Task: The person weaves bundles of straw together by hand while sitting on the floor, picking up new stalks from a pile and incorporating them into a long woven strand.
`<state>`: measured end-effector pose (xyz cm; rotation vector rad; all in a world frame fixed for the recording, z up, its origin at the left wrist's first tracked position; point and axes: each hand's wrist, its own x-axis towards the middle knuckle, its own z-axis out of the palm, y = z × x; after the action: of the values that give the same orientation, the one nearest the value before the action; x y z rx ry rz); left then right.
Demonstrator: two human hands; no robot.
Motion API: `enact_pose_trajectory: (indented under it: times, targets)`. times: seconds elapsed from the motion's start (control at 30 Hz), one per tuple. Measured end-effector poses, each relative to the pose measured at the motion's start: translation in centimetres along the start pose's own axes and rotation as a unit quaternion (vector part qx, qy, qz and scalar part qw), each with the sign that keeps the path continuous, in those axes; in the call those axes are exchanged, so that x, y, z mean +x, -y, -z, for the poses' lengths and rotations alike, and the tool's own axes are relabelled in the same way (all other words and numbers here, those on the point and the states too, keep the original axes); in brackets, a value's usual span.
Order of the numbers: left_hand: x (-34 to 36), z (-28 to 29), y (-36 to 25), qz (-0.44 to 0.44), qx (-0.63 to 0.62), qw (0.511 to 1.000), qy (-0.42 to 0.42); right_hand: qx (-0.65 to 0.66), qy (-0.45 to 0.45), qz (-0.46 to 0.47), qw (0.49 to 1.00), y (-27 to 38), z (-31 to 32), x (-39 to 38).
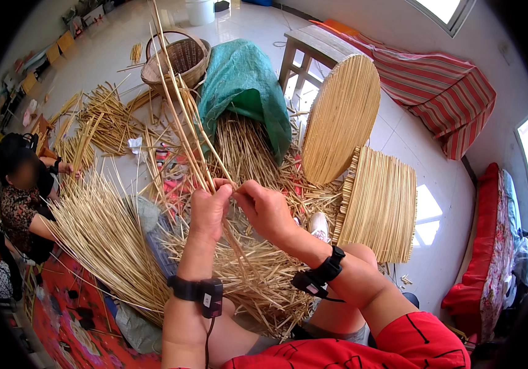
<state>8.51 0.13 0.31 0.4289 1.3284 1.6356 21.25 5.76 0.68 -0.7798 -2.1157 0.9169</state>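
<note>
My left hand (209,212) is closed around several long straw stalks (178,101), which rise from it and lean up toward the far left. Close beside it, my right hand (267,210) pinches the end of one stalk that slants down from the bunch. The fingertips of both hands nearly meet. Below them, thin pale strips hang toward a heap of loose straw pieces (264,286) between my legs. Beyond my hands, a green woven sack (239,74) lies with its mouth toward me, full of cut stalks (242,144).
A large sheaf of straw (107,237) spreads at left, near a seated person (24,203) handling stalks. A wicker basket (178,61) stands far off. At right are an oval straw panel (342,120), a rectangular one (379,206), a wooden table (316,44) and striped cloth (424,80).
</note>
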Motion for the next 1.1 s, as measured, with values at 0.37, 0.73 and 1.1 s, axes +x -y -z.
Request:
enact_pose_trajectory:
  times: [0.37, 0.73, 1.1]
  targets:
    - [0.3, 0.7, -0.2, -0.005, -0.003, 0.999, 0.045, 0.421, 0.156, -0.204, 0.870, -1.0, 0.1, 0.4]
    - [-0.3, -0.4, -0.8, -0.019, 0.037, 0.999, 0.020, 0.256, 0.070, -0.180, 0.947, -0.4, -0.1, 0.4]
    - [0.2, 0.6, -0.4, -0.001, 0.016, 0.999, 0.052, 0.346, 0.125, -0.195, 0.909, -0.4, 0.2, 0.5]
